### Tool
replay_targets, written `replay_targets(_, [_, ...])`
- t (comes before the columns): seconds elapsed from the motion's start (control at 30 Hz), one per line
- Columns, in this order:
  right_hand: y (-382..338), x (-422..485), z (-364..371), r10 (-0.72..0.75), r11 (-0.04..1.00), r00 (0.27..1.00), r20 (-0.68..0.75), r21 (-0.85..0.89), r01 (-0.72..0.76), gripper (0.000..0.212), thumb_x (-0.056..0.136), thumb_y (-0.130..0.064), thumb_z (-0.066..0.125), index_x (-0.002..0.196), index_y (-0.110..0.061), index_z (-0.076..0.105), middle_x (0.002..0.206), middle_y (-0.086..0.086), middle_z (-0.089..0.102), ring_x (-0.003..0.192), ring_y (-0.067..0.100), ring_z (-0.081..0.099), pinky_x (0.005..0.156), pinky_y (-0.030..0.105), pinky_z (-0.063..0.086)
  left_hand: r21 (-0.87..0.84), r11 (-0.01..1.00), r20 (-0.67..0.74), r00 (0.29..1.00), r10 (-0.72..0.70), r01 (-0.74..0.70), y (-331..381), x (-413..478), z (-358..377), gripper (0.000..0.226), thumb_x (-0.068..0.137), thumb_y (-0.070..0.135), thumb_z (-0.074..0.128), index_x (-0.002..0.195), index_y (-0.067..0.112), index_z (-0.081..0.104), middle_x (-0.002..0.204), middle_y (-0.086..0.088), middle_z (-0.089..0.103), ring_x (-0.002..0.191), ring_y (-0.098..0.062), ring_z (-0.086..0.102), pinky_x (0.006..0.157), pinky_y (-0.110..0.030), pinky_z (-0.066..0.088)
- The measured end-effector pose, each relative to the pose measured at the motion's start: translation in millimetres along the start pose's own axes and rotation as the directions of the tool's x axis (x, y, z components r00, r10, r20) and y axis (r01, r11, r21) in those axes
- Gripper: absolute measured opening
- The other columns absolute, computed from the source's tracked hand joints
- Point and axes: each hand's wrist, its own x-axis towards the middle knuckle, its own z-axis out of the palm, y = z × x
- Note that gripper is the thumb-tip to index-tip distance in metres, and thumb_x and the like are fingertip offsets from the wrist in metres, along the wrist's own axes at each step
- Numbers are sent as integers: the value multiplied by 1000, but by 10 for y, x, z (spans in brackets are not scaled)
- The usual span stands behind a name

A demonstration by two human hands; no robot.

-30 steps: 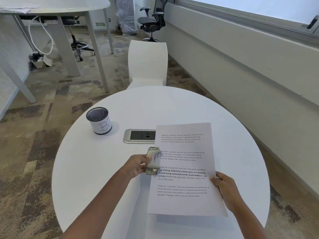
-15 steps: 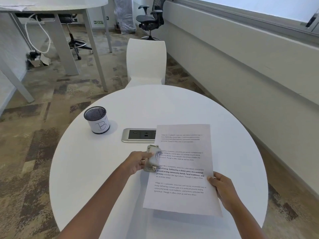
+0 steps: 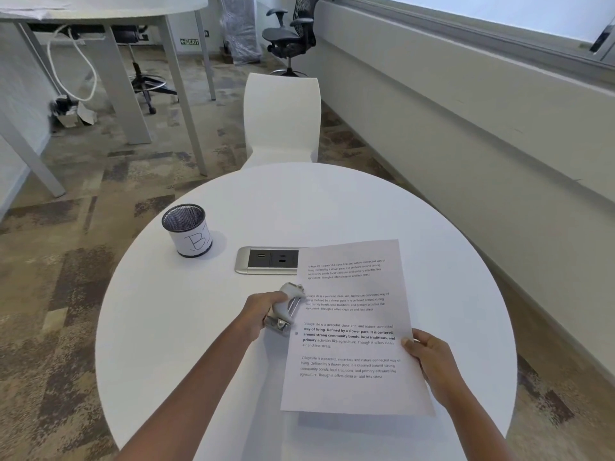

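punch (image 3: 287, 308) gripped by left hand (image 3: 261, 315), sheet (image 3: 349, 390) pinched by right hand (image 3: 429, 358), corner seemingly over socket panel (image 3: 266, 260); cup (image 3: 188, 231) apart.

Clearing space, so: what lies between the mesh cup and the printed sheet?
Head view: a silver socket panel lies between mesh cup and printed sheet, its right end hidden by the sheet's corner.

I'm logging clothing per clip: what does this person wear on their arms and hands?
Nothing visible. The left arm and right arm are bare to the frame's edge, no sleeves. The left hand and right hand show no gloves, watch, bracelet or rings.
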Motion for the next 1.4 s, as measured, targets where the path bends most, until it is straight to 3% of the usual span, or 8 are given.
replay_targets(0.17, [19, 11, -62, 1, 1000, 999, -39, 5, -1, 23, 87, 4, 49, 100, -1, 67, 91, 23, 71, 75, 33, 66, 75, 44, 54, 62, 998, 14, 1000, -4, 3, -36, -2, -79, 10, 82, 13, 58, 72, 11, 60, 68, -8, 58, 54, -19, 53, 49, -21, 40])
replay_targets(0.4, [9, -10, -69, 27, 1000, 1000, 11, 5, -27, 23, 88, 2, 49, 102, -3, 67, 94, 22, 72, 67, 27, 69, 62, 34, 58, 60, 997, 56, 998, -42, 38, -29, -14, -197, 8, 82, 17, 54, 82, 10, 59, 71, -6, 59, 49, -15, 56, 40, -14, 42])
replay_targets(0.57, [-8, -49, -1, 40, 998, 998, 43, 49, -42, 25, 89, 3, 47, 107, 0, 63, 100, 24, 69, 84, 35, 66, 85, 50, 52, -67, 993, 88, 992, -96, 102, -42, -15, -172, 10, 81, 15, 55, 81, 6, 57, 65, -8, 50, 50, -17, 44, 45, -23, 37])
replay_targets(0.7, [-40, -101, -7, 20, 999, 1000, -10, 32, -20, 23, 89, 1, 48, 98, -7, 67, 85, 14, 74, 67, 27, 69, 64, 35, 58, -70, 991, 123, 987, -101, 110, -70, -14, -185, 13, 84, 16, 56, 78, 5, 59, 68, -10, 50, 59, -19, 41, 56, -26, 34])
replay_targets(0.9, [-23, -168, 56, 5, 998, 1000, 21, 59, -6, 22, 89, 1, 49, 99, -8, 66, 90, 17, 72, 79, 32, 67, 72, 38, 56, -203, 966, 120, 984, -135, 158, -134, 8, -177, 20, 89, 25, 52, 82, 10, 62, 54, -4, 67, 44, -14, 62, 43, -17, 49])
replay_targets(1.07, [34, -216, 192, -10, 998, 1000, -8, 57, 10, 21, 88, 1, 51, 92, -12, 66, 82, 11, 73, 72, 27, 66, 66, 35, 52, -218, 972, 39, 996, -75, 82, -162, -13, -92, 22, 93, 24, 46, 81, 12, 59, 73, -8, 57, 56, -18, 56, 49, -25, 45])
replay_targets(1.23, [-4, -222, 246, -52, 997, 998, -31, 62, 54, 23, 88, 3, 50, 88, -12, 67, 81, 12, 72, 71, 28, 65, 70, 39, 50, -211, 977, -96, 995, -32, 11, -123, -36, -7, 27, 92, 22, 51, 68, 10, 56, 49, -6, 62, 44, -20, 58, 53, -29, 39])
replay_targets(1.4, [-40, -224, 276, -86, 993, 995, -42, 73, 89, 23, 88, 3, 49, 90, -9, 68, 84, 16, 71, 74, 29, 64, 73, 40, 52, -240, 971, -166, 986, -34, -7, -80, -1, 26, 29, 91, 22, 52, 66, 8, 54, 37, -3, 60, 56, -22, 48, 56, -29, 39])
